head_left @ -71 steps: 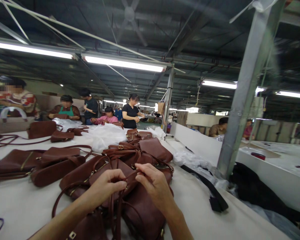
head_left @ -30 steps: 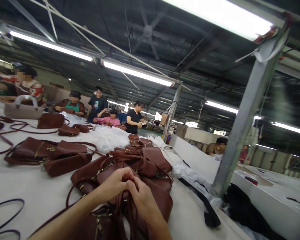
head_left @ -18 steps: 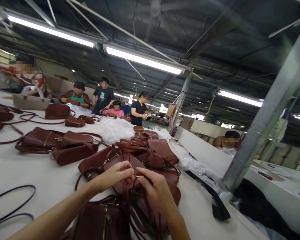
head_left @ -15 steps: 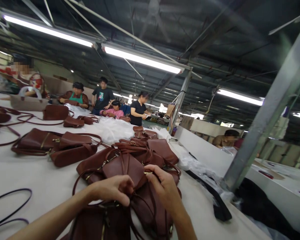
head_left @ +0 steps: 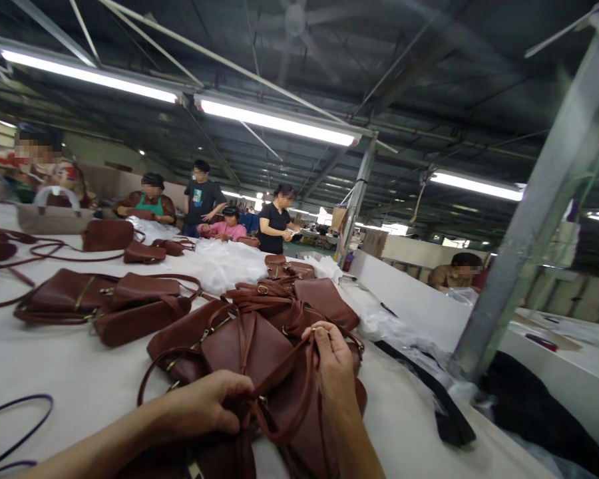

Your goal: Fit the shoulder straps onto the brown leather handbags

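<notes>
A brown leather strap [head_left: 282, 370] stretches between my hands, above a pile of brown handbags. My right hand [head_left: 337, 359] is closed, pinching the strap near a small metal fitting between thumb and fingertips. Lower and to the left, my left hand [head_left: 214, 402] has its fingers closed on the other part of the same strap; its fingertips are partly hidden. Below the hands lies a brown bag [head_left: 299, 432] with straps looped over it. Just behind sits another brown handbag [head_left: 229, 346], and a darker bag [head_left: 219, 459] is partly covered by my left forearm.
More brown bags [head_left: 144, 293] lie on the white table [head_left: 80, 372] at left, near a grey-beige handbag [head_left: 54, 219]. Clear plastic wrapping [head_left: 224, 266] is heaped behind the pile. A black strap [head_left: 429, 386] lies at right by a metal post [head_left: 524, 213]. Several people work farther back.
My right hand has drawn the strap end up and slightly right. My left hand has shifted left and down and closed on the strap, which now spans between both hands.
</notes>
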Motion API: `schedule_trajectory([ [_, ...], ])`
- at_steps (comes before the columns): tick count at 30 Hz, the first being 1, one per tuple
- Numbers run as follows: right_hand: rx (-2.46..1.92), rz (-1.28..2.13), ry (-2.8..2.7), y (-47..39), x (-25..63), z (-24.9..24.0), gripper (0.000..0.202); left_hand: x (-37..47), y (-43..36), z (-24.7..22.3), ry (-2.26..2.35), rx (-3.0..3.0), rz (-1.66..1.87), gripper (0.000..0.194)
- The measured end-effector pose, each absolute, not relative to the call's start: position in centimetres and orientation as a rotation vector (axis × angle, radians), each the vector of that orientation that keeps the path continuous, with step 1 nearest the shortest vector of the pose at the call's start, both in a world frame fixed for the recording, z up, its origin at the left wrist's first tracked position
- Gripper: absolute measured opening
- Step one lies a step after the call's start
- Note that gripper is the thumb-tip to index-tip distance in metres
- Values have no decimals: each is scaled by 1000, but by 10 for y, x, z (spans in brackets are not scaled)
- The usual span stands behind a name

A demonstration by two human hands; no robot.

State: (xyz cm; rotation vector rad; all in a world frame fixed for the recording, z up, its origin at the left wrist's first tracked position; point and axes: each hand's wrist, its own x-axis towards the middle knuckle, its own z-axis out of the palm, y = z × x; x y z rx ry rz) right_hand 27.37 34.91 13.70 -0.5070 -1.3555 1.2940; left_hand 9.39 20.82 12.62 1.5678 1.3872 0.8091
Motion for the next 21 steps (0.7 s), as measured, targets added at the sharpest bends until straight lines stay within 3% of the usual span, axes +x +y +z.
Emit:
schedule_trajectory([
  [21, -367, 1295, -1019, 359, 314, 167, 46, 116, 139, 148, 1781, 1817, 615, 35],
])
